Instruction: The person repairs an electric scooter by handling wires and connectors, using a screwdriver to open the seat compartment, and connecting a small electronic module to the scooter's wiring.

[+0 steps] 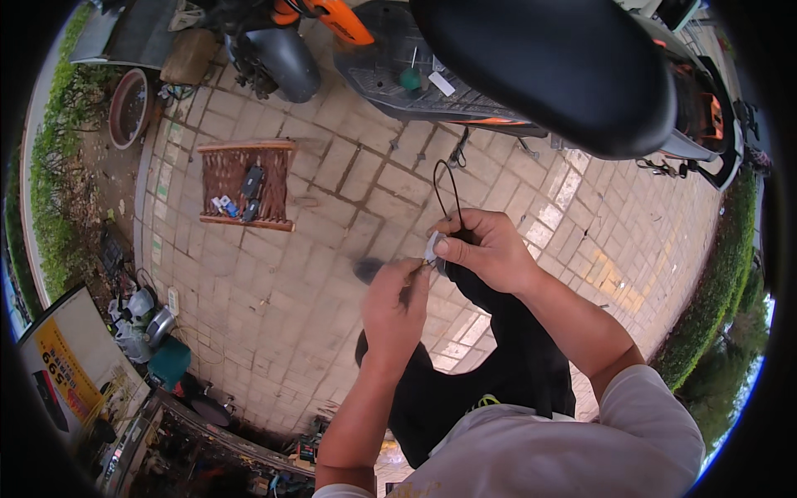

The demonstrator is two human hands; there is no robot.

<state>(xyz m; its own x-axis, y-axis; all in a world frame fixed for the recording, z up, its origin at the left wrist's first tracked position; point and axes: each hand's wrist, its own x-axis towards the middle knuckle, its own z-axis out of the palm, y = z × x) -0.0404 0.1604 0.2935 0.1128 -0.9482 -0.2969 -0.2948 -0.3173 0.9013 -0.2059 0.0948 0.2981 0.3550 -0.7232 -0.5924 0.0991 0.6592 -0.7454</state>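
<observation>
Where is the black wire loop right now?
In the head view, the black wire loop rises from the right hand, centre frame, just below the scooter.

Small part (431,247) half-hidden by fingers (452,246)

Materials noted: rubbery cable, matt paving, smooth plastic, worn wood.

We see a thin black cable loop (448,195), smooth and rubber-coated, pinched in the right hand (486,249) with a small white glossy tag (432,246); the left hand (394,307) holds a slim brass-coloured metal tip (419,266). We note the scooter seat (548,66) as matt black vinyl, its footboard (398,66) ribbed dark plastic, orange panels glossy. Paving bricks (315,274) look rough, dusty, matt. The wooden stool (246,184) shows slatted, weathered brown wood. Our trousers (498,365) read as black cloth, our shirt (548,448) as soft pale cotton.
</observation>
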